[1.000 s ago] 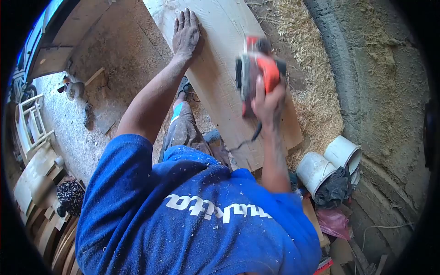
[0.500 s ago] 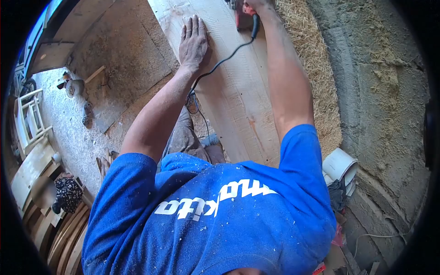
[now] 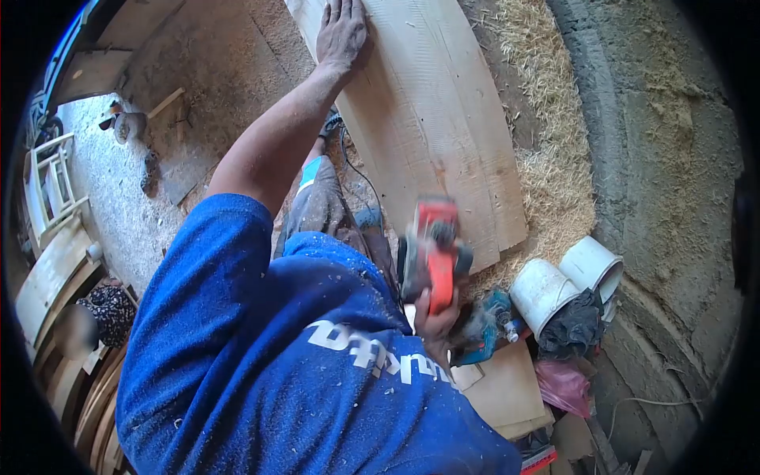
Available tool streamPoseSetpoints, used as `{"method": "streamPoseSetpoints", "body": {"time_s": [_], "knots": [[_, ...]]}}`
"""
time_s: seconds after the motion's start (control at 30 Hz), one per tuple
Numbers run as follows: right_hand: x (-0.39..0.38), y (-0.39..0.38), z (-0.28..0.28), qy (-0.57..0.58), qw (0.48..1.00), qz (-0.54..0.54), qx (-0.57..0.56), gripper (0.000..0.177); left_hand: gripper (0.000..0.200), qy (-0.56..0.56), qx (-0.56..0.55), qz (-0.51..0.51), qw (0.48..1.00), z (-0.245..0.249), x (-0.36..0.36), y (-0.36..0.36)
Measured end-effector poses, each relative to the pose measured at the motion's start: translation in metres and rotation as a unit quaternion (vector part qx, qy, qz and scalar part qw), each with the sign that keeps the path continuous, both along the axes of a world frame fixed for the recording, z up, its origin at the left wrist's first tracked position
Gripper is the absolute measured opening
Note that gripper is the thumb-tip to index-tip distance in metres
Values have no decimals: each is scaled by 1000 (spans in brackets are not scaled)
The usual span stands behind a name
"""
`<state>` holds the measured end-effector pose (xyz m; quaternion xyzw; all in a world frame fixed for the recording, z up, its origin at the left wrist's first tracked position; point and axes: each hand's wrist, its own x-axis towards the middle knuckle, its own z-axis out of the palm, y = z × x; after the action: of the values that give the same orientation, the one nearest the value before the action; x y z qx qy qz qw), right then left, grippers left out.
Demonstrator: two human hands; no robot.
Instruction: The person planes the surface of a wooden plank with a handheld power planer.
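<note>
A broad wooden board (image 3: 431, 103) runs from the top of the view down towards my body, its surface marked with fine ridges. My left hand (image 3: 343, 38) lies flat on its far left part, fingers stretched out. Close to my body, my right hand (image 3: 437, 318) is wrapped round the handle of a red electric planer (image 3: 435, 257), which is blurred by motion. The planer overlaps the board's near end in this view. Below the board's left edge hangs a dark cord (image 3: 358, 170).
Pale wood shavings (image 3: 546, 127) lie along the board's right side. Right of the planer are a teal power tool (image 3: 492, 321), white buckets (image 3: 541, 294) and a pink bag (image 3: 564, 385). At far left, a person (image 3: 111, 315) is beside curved wooden pieces (image 3: 99, 396).
My right hand has brought the planer from the board's far part back to its near end, by my body. My left hand has shifted farther up the board, still flat.
</note>
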<state>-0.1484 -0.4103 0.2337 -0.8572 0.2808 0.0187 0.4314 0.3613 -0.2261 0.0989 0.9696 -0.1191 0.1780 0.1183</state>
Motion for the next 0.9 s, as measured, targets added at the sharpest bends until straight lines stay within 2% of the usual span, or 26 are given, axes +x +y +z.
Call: {"method": "streamPoseSetpoints", "body": {"time_s": [0.03, 0.1, 0.17, 0.23, 0.27, 0.3, 0.33, 0.4, 0.43, 0.47, 0.5, 0.57, 0.6, 0.67, 0.73, 0.8, 0.87, 0.9], "knots": [[-16, 0, 4, -9, 997, 43, -61, 38, 60, 7, -26, -2, 1000, 3, 0, -2], [-12, 1, 2, -8, 998, 29, -52, 39, 61, 12, -52, -2, 999, 5, 2, -3], [24, 10, 8, -39, 998, 19, -42, 39, 59, -31, -13, 8, 999, -3, 4, -2], [85, 13, 13, -52, 997, 56, -29, 36, 56, -23, -28, -2, 999, -9, 6, 1], [124, 16, 11, -115, 990, 71, -41, 37, 55, -14, -42, -11, 999, -10, 10, 3], [159, 16, 11, -119, 990, 75, -2, 36, 53, -38, -51, -5, 998, -5, 5, 0], [201, 20, 13, -192, 976, 96, -37, 36, 53, -42, -52, -4, 998, -1, 3, 0], [272, 19, 4, -249, 958, 127, -66, 40, 50, -9, -199, -9, 980, 4, 4, 3], [301, 21, -8, -220, 971, 91, -24, 42, 47, -39, -242, 1, 970, 4, 5, 3], [337, 21, -9, -226, 967, 101, -62, 38, 47, -44, -242, 2, 969, 8, 4, 4], [372, 24, 0, -231, 967, 103, -29, 36, 46, -27, -294, 1, 955, 13, 1, 6], [436, 23, -19, -280, 954, 103, -29, 36, 46, 0, -362, 11, 932, 18, -2, 8], [468, 23, -42, -356, 923, 91, -118, 34, 46, -7, -363, 13, 932, 24, -3, 8], [518, 28, -18, -312, 938, 137, -65, 35, 42, 50, -439, 16, 897, 34, -10, 10], [568, 35, -11, -339, 928, 146, -54, 33, 44, 23, -437, 7, 899, 33, -9, 13], [621, 40, -14, -365, 917, 155, -45, 31, 49, 65, -459, 2, 886, 32, -10, 19], [675, 41, -25, -268, 951, 152, -25, 33, 50, 93, -488, -6, 868, 39, -13, 28], [695, 44, -17, -240, 959, 137, -56, 35, 50, 118, -534, -25, 837, 40, -12, 33]]}}
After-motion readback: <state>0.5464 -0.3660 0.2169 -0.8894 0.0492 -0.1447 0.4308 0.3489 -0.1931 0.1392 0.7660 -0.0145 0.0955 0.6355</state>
